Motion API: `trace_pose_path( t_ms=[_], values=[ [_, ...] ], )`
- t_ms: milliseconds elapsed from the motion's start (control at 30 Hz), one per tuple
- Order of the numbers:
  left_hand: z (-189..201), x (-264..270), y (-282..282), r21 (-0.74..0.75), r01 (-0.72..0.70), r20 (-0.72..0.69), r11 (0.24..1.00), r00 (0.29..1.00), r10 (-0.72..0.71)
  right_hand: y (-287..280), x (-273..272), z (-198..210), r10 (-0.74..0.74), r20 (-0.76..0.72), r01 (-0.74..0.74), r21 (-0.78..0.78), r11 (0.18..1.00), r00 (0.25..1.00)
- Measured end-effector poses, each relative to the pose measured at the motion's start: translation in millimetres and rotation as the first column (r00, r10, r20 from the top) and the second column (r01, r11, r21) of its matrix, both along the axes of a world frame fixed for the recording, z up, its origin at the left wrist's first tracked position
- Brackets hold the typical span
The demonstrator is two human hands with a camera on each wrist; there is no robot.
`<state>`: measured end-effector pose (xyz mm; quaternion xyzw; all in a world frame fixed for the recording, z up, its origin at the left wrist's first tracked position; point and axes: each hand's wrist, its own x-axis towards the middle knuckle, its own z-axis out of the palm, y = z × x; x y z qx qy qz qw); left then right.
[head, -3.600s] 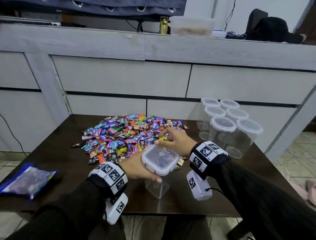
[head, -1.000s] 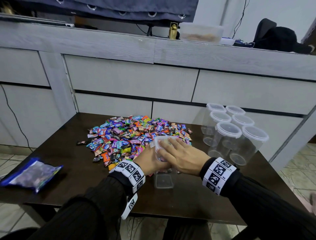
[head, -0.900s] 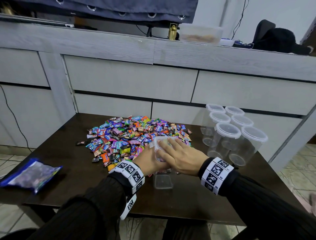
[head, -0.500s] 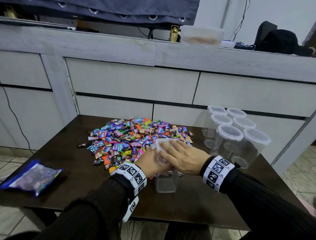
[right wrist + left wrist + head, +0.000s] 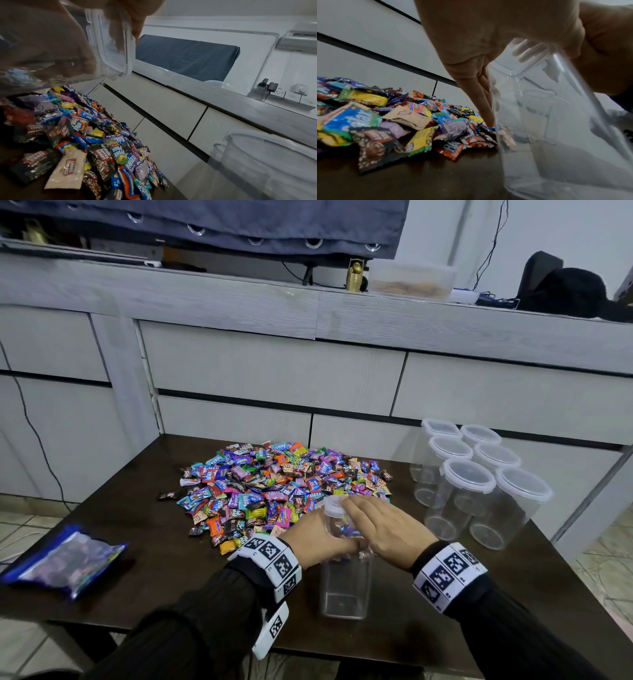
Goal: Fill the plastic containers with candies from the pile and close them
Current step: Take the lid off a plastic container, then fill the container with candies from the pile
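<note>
The right hand [image 5: 383, 529] lays nearly straight fingers [image 5: 356, 510] flat on the lid [image 5: 331, 506] of a clear container [image 5: 344, 583], while the left hand [image 5: 317, 537] wraps its fingers [image 5: 485, 94] round the container's upper part. The container stands near the front edge of the dark surface [image 5: 144, 501], touching the near side of the candy pile [image 5: 274, 484]. Six lidded containers [image 5: 479, 484] cluster at the right edge, and a blue bag [image 5: 65, 563] lies at the left edge
</note>
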<state>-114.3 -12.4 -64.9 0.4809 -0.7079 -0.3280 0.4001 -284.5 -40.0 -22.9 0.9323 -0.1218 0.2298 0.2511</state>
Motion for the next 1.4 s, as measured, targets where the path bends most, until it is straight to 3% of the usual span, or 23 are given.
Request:
trace_pose_path(
  t_ms=[167, 267, 367, 567, 667, 800, 933, 1033, 1167, 1267, 1400],
  values=[
    [-0.2, -2.5, -2.3, 0.059, 0.046, -0.036, 0.997, 0.998, -0.044, -4.5, 2.3, 8.5, 0.003, 0.034, -0.004, 0.028, 1.0, 0.999],
    [2.3, -1.0, 2.0, 0.005, 0.064, -0.073, 0.998, 0.995, -0.063, -4.4, 0.6, 16.1, 0.036, 0.001, -0.036, 0.094, 0.995, 0.999],
    [7.3, 1.7, 7.6, -0.061, 0.046, -0.016, 0.997, 0.999, -0.047, 2.0, -5.0, 25.0, 0.045, -0.025, -0.038, 0.217, 0.975, 0.999],
    [-2.5, -0.4, 15.7, -0.099, 0.068, 0.161, 0.993, 0.986, -0.051, 19.9, 0.8, 17.2, -0.139, 0.014, 0.104, 0.59, 0.801, 0.99],
    [-5.7, -2.8, 17.9, -0.016, 0.084, 0.079, 0.996, 0.993, -0.083, 21.6, 3.5, 13.3, -0.199, -0.01, 0.162, 0.625, 0.764, 0.98],
    [-16.4, 2.7, 19.1, 0.088, 0.055, -0.069, 0.995, 0.996, -0.049, 14.4, -11.7, 20.9, -0.269, 0.148, 0.104, 0.67, 0.735, 0.952],
    [-20.8, 14.6, 25.8, 0.135, 0.013, 0.034, 0.991, 0.999, -0.017, -4.4, -65.6, 24.4, -0.414, 0.151, 0.188, 0.718, 0.67, 0.898],
    [-20.9, 19.4, 31.9, 0.136, 0.011, 0.004, 0.991, 1.0, -0.011, -13.6, -121.1, 7.3, -0.573, -0.058, 0.413, 0.752, 0.514, 0.818],
    [-23.6, 20.5, 37.3, 0.125, 0.008, -0.002, 0.992, 1.0, -0.008, -10.7, -177.9, -33.0, -0.72, -0.395, 0.73, 0.645, 0.224, 0.57],
    [-24.1, 18.3, 38.6, 0.098, 0.002, 0.04, 0.995, 0.999, -0.006, -5.0, -197.6, -57.0, -0.79, -0.45, 0.801, 0.593, 0.084, 0.416],
    [-25.0, 20.9, 37.2, 0.119, 0.029, 0.057, 0.992, 0.998, -0.036, 0.4, -201.8, -77.0, -0.841, -0.438, 0.779, 0.626, -0.034, 0.316]
  ],
)
